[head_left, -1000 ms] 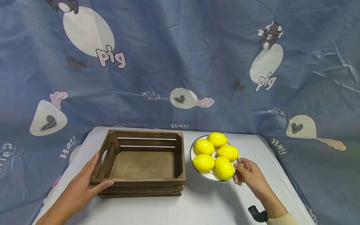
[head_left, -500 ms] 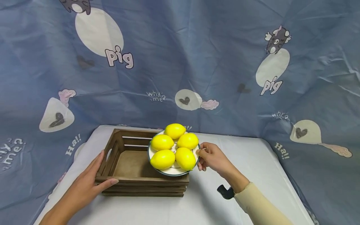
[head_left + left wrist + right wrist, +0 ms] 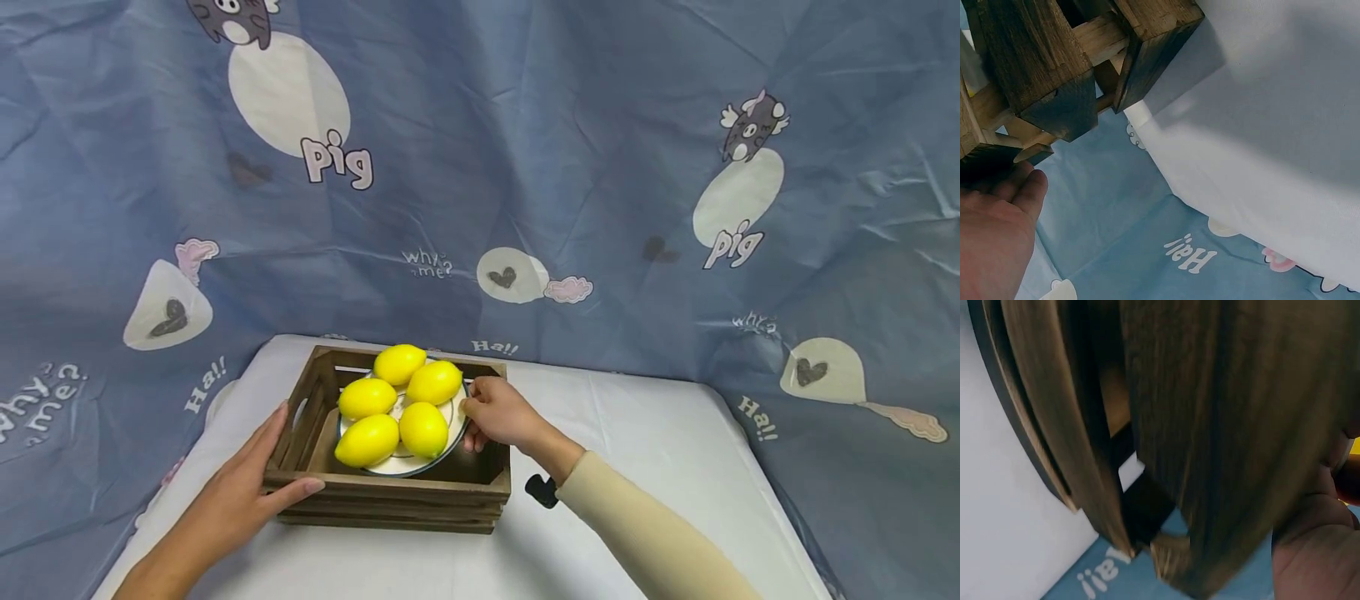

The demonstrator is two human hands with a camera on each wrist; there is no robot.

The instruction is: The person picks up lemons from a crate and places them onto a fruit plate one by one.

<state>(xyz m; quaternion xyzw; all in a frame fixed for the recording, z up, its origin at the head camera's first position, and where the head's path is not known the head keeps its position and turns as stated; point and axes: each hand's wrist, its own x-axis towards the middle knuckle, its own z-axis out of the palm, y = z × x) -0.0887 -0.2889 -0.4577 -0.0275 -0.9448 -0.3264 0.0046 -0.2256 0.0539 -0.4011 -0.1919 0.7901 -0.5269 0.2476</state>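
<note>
A brown slatted wooden crate (image 3: 390,504) sits on the table. Several yellow lemons (image 3: 367,440) lie on a white plate (image 3: 456,414) with a dark blue rim, which is within the crate's opening; whether it touches the crate floor cannot be told. My right hand (image 3: 504,417) pinches the plate's right rim, thumb on top. At the crate's front left corner, my left hand (image 3: 236,496) rests with its fingers extended along the left side and thumb on the front rim. Crate slats hide most of the right hand (image 3: 1316,556) in the right wrist view.
A white cloth (image 3: 607,417) covers the table, and a blue patterned sheet (image 3: 600,192) hangs behind and around it. A black wrist mount (image 3: 542,492) sits under the right wrist, close to the crate's right side.
The right hand has carried the plate of lemons leftward from beside the crate, over its right wall, then lower into its opening. The left hand stays at the crate's corner.
</note>
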